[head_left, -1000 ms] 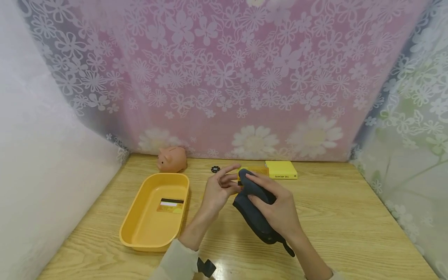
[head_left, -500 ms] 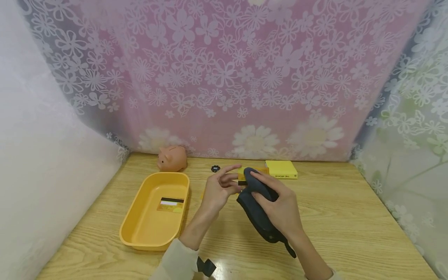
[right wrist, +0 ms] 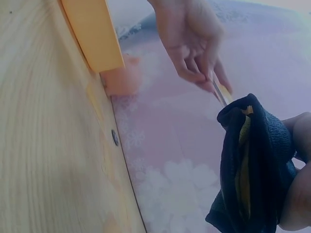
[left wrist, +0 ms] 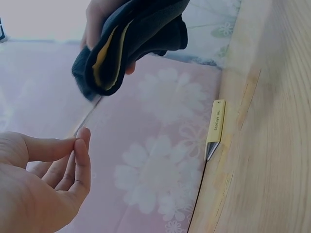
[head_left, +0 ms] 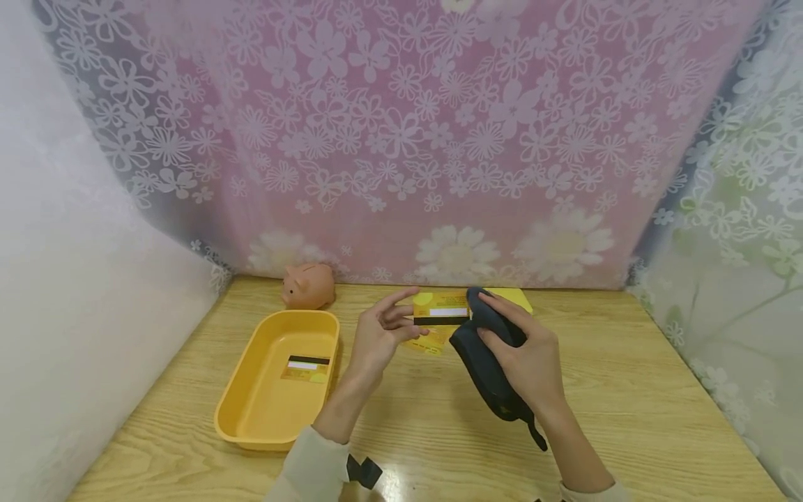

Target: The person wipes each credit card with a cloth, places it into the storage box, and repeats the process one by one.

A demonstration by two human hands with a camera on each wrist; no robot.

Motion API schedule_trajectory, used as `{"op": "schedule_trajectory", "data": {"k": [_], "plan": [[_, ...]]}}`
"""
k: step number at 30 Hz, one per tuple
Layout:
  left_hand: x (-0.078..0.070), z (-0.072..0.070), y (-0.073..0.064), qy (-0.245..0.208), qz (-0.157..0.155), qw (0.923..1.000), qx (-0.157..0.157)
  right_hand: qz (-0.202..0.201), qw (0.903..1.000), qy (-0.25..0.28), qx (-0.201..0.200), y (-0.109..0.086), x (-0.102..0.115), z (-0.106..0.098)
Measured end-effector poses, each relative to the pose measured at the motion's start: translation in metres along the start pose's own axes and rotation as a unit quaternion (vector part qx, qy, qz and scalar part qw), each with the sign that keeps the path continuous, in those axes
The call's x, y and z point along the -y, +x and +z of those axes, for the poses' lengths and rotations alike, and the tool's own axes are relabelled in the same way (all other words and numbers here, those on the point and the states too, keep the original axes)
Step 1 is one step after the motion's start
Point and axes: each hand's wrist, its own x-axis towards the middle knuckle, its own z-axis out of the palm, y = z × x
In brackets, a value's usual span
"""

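Note:
My left hand (head_left: 376,338) pinches the edge of a yellow plastic card (head_left: 433,302) with a black stripe between thumb and fingers. The card's other end meets the mouth of a dark navy soft pouch (head_left: 489,362); whether its tip is still inside, I cannot tell. My right hand (head_left: 533,359) grips this pouch, thumb on one side and fingers on the other. The right wrist view shows the pouch's mouth parted, with yellow inside (right wrist: 245,165). Another yellow card (head_left: 429,346) lies on the table behind the left hand, partly hidden.
To the left stands a yellow tray (head_left: 263,418) with a striped card (head_left: 304,368) in it. A piggy bank (head_left: 309,286) is behind it. A yellow book (head_left: 513,300) lies at the back, partly behind the pouch. The right wrist view shows a black chip (right wrist: 114,138) near the wall.
The hands have moved apart, the right hand with the pouch going right and the left slightly left. Far more of the card now shows outside the pouch.

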Motion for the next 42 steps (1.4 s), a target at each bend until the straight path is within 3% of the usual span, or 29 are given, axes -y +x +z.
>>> {"op": "schedule_trajectory", "data": {"k": [6, 15, 26, 42], "plan": [[-0.004, -0.005, 0.0, 0.003, 0.011, 0.9999, 0.007, 0.028, 0.9994, -0.006, -0.017, 0.005, -0.004, -0.01], [-0.006, -0.022, -0.008, 0.008, 0.004, 0.9999, 0.006, 0.024, 0.9996, -0.009, -0.01, 0.001, -0.005, -0.021], [-0.007, -0.075, -0.019, 0.043, -0.022, 0.998, -0.041, 0.027, 0.9989, -0.039, -0.004, -0.006, -0.02, -0.039], [-0.022, -0.139, -0.034, 0.167, -0.019, 0.9834, -0.069, 0.011, 0.9965, -0.082, 0.009, -0.023, -0.05, -0.079]]}}
